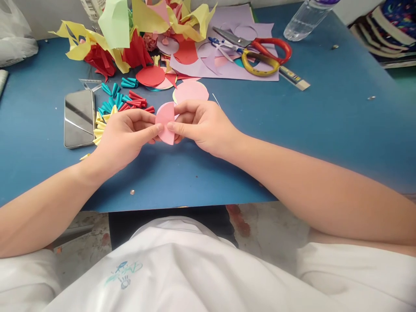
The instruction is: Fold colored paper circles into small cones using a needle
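Between my two hands is a pink paper circle (166,118) folded into a half disc, its straight edge on the right. My left hand (126,132) pinches its curved side between thumb and fingers. Along the straight edge, my right hand (203,125) grips it, thumb in front and fingers behind. Just beyond my right hand lies a stack of pink paper circles (191,92) with a yellowish rim showing. Close to my left hand are small rolled paper pieces in teal (112,102), red (138,100) and yellow (99,125).
A phone (79,118) lies left of the rolled pieces. Red paper circles (151,76), crumpled yellow paper (156,17) and purple sheets (227,69) spread across the back. Scissors with red and yellow handles (260,62), a small packet (294,78) and a water bottle (307,19) are at the right.
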`<state>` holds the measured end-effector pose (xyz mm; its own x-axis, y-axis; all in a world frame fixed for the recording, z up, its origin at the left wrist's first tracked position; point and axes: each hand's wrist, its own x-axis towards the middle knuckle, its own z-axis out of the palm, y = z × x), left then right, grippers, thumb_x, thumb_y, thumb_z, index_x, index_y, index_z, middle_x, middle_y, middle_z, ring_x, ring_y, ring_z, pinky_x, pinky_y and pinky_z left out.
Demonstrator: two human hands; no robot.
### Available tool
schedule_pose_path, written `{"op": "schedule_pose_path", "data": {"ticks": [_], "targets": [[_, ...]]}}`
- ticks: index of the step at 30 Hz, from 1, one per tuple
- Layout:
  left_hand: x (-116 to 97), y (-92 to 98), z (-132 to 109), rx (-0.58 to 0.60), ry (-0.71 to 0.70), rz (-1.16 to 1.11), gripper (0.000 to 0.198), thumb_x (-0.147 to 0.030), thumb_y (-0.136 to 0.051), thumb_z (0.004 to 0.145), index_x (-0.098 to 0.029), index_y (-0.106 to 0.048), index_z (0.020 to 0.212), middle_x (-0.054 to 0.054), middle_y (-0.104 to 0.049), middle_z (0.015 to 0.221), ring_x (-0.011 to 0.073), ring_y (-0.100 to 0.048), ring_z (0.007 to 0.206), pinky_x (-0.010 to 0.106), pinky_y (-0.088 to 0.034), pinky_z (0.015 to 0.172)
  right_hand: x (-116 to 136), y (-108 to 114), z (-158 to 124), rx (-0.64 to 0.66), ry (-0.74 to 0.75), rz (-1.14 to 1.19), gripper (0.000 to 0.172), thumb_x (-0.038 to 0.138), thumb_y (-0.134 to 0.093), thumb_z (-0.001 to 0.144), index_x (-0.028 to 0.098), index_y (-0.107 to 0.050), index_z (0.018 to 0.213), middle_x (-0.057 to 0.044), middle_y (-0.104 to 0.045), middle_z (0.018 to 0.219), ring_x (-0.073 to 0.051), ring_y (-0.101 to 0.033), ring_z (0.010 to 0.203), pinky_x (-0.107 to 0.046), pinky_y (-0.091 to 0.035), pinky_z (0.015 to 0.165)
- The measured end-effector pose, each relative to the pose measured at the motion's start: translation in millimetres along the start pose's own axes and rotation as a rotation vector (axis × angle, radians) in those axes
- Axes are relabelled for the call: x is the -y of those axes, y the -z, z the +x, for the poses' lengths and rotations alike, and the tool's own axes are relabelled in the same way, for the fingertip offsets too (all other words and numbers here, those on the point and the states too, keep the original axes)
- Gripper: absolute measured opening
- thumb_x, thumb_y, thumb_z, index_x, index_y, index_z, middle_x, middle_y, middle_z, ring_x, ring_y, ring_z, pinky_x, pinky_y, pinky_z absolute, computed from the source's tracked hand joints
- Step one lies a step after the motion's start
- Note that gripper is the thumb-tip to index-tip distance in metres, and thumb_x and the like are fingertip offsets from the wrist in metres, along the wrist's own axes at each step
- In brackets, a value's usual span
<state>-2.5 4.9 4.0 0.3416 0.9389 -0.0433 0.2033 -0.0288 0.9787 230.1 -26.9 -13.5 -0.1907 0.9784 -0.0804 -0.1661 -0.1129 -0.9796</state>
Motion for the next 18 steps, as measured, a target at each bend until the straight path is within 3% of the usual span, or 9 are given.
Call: {"op": "schedule_pose_path", "data": {"ticks": [6, 12, 15, 18], "targets": [[1.3, -3.0, -0.4, -0.006, -0.061, -0.013, 0.039, -0.05, -0.119, 0.08, -0.025, -0.092, 0.094, 0.001, -0.09, 0.087, 0.0204, -0.086, 0.079, 0.037, -0.073, 0.076, 1.9, -1.0, -2.4, -0.033, -0.031, -0.02, 0.063, 0.058, -0.126, 0.067, 0.03, -0.086, 0.106, -0.003, -0.089, 0.092, -0.034, -0.087, 0.099, -0.047, -0.075, 0.084], [2.6, -2.8, -4.6, 0.014, -0.187, 0.108, 0.016, -0.036, -0.102, 0.098, -0.022, -0.099, 0.106, 0.003, -0.095, 0.097, 0.0225, -0.089, 0.089, 0.039, -0.072, 0.082, -1.5, 0.5, -2.8, -0.04, 0.004, -0.023, 0.069, 0.056, -0.127, 0.066, 0.033, -0.081, 0.113, -0.003, -0.087, 0.1, -0.033, -0.085, 0.103, -0.047, -0.075, 0.086], [2.5, -2.6, -4.3, 0.065, -0.231, 0.12, 0.014, -0.028, -0.091, 0.103, -0.023, -0.102, 0.111, 0.002, -0.096, 0.1, 0.0215, -0.09, 0.092, 0.036, -0.071, 0.083, -1.8, 0.0, -4.0, -0.07, 0.085, -0.055, 0.066, 0.058, -0.125, 0.072, 0.033, -0.08, 0.113, -0.002, -0.086, 0.098, -0.03, -0.084, 0.1, -0.048, -0.076, 0.09], [5.5, -1.7, -1.8, 0.131, -0.185, 0.061, 0.021, -0.026, -0.096, 0.099, -0.023, -0.102, 0.119, 0.003, -0.097, 0.102, 0.02, -0.09, 0.092, 0.035, -0.071, 0.084, -1.8, -0.4, -3.5, -0.091, 0.151, -0.09, 0.057, 0.056, -0.123, 0.078, 0.033, -0.08, 0.107, -0.001, -0.086, 0.1, -0.027, -0.083, 0.097, -0.046, -0.077, 0.092]]}}
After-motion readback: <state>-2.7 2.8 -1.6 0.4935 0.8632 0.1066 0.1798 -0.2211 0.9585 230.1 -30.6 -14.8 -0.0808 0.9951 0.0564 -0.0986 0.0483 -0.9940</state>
